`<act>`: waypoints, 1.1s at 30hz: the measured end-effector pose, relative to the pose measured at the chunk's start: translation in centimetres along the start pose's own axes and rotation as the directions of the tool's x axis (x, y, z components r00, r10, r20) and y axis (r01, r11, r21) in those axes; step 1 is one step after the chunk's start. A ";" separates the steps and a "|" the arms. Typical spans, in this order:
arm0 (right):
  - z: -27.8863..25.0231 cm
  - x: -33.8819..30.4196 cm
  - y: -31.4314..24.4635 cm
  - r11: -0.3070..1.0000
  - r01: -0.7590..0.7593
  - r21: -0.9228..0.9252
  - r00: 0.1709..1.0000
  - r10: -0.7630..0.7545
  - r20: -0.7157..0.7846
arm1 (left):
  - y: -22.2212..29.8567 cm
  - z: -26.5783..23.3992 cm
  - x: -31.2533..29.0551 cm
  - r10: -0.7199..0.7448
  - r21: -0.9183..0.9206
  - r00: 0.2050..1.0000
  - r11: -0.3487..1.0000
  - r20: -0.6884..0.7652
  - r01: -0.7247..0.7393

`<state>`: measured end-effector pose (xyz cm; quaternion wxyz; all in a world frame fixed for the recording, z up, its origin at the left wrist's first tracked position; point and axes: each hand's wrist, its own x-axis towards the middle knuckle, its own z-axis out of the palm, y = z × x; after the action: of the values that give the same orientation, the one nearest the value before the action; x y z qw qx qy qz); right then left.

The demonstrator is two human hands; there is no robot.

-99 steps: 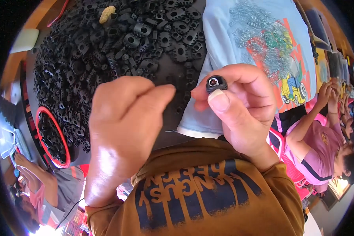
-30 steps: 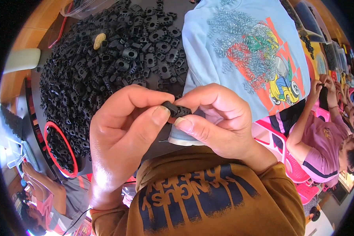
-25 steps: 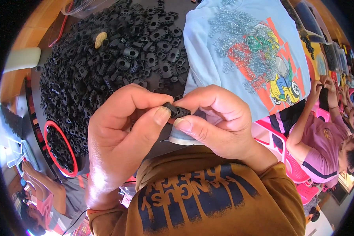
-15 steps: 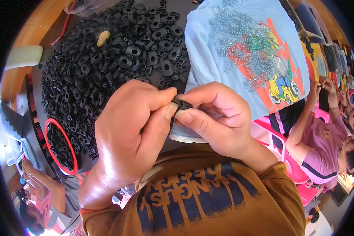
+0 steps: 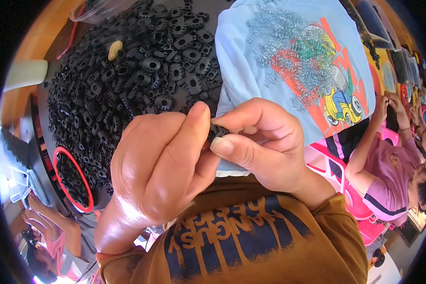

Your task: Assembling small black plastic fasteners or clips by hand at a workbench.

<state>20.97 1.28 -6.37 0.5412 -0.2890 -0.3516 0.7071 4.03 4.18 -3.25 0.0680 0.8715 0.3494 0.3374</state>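
Note:
A small black plastic claw-clip piece (image 5: 217,133) is held in front of my chest. My right hand (image 5: 270,142) is closed, pinching it between thumb and index finger. My left hand (image 5: 158,163) is closed against the piece's left side, its thumb raised and its fingers curled underneath, so its exact grip is hidden. Just beyond my hands spreads a heap of black claw-clip halves (image 5: 128,71). Many small metal springs (image 5: 288,47) lie on a light blue printed shirt (image 5: 239,52) right of the heap.
A peanut (image 5: 115,50) rests on the heap. A red-rimmed basket (image 5: 89,191) of black pieces stands at left; a clear container (image 5: 97,12) is at the far left. A person in a purple shirt (image 5: 388,175) works at right, beside pink chairs (image 5: 357,203). Another person (image 5: 61,236) sits at lower left.
My left hand has rolled, its thumb lifting and its fingers turning under the piece. My right hand keeps its pinch. The view has shifted slightly.

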 end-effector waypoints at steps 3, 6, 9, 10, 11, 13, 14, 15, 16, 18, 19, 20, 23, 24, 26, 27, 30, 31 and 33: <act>-0.4 0.5 0.3 0.999 0.042 0.012 0.999 -0.042 -0.007 | -0.9 0.9 0.0 0.093 0.002 0.996 0.996 -0.015 -0.093; 0.2 0.7 0.0 0.996 0.073 0.052 0.997 -0.073 -0.003 | -0.5 0.5 0.1 0.165 0.009 0.986 0.986 -0.027 -0.165; 0.7 0.8 0.1 0.986 0.080 0.147 0.997 -0.079 -0.015 | -0.2 0.1 0.3 0.066 0.015 0.997 0.998 -0.040 -0.066; 0.8 1.1 0.1 0.975 0.097 0.197 0.995 -0.098 -0.007 | -0.3 0.0 0.6 0.068 0.021 0.997 0.998 -0.026 -0.067; 0.8 1.0 0.0 0.985 0.081 0.151 0.997 -0.078 -0.027 | -0.3 -0.3 0.9 0.070 0.030 0.997 0.997 -0.012 -0.070; 1.1 0.6 -0.4 0.991 0.039 0.131 0.997 -0.030 -0.070 | -0.3 -1.1 1.4 0.060 0.015 0.997 0.998 0.049 -0.061; 1.3 0.6 -0.5 0.991 0.037 0.126 0.997 -0.028 -0.072 | -0.2 -1.3 1.5 0.050 -0.003 0.997 0.999 0.057 -0.050; 1.4 0.6 -0.6 0.992 0.035 0.121 0.997 -0.026 -0.074 | -0.3 -1.4 1.3 0.040 0.005 0.998 0.999 0.057 -0.040; 1.4 0.3 -0.7 0.992 0.006 0.124 0.998 0.002 -0.064 | 0.1 -1.5 1.3 0.035 0.011 0.998 0.999 0.048 -0.035; 1.5 0.4 -0.6 0.990 0.033 0.140 0.999 -0.031 -0.016 | 0.4 -1.6 1.1 0.037 0.069 0.999 0.997 0.025 -0.038; 1.4 0.3 -0.6 0.994 0.040 0.101 0.999 -0.040 -0.003 | 0.4 -1.4 1.0 0.042 0.075 0.999 0.996 0.020 -0.043; 1.4 0.4 -0.7 0.994 0.045 0.099 0.999 -0.045 0.002 | 0.4 -1.2 0.9 0.072 0.106 0.997 0.992 -0.007 -0.071; 1.2 0.6 -0.8 0.989 0.043 0.141 0.999 -0.046 0.018 | 0.4 -1.5 0.9 0.134 0.169 0.991 0.976 0.016 -0.134; 1.1 0.6 -0.8 0.991 0.042 0.129 0.999 -0.046 0.021 | 0.4 -1.3 0.9 0.149 0.189 0.989 0.971 0.009 -0.148; 1.1 0.6 -0.9 0.992 0.041 0.117 0.999 -0.044 0.022 | 0.1 -1.1 0.9 0.164 0.207 0.986 0.965 0.004 -0.161; 1.1 0.7 -0.9 0.993 0.043 0.111 0.999 -0.045 0.019 | -0.3 -1.0 0.9 0.203 0.209 0.979 0.958 0.002 -0.199; 0.9 0.8 -0.9 0.992 0.030 0.126 0.998 -0.037 0.053 | -0.4 -1.3 1.3 0.152 0.101 0.988 0.983 0.000 -0.151; 0.8 0.8 -0.8 0.989 0.015 0.144 0.996 -0.027 0.085 | -0.2 -1.5 1.6 0.062 -0.016 0.998 0.998 0.010 -0.062; 1.6 0.8 -1.0 0.990 -0.005 0.139 0.999 0.001 0.032 | -1.0 -2.4 2.4 0.025 -0.072 0.998 0.997 0.050 -0.021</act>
<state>20.13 1.96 -4.65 0.5532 -0.2397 -0.3098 0.7352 3.15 6.23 -0.50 0.1041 0.8807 0.3253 0.3281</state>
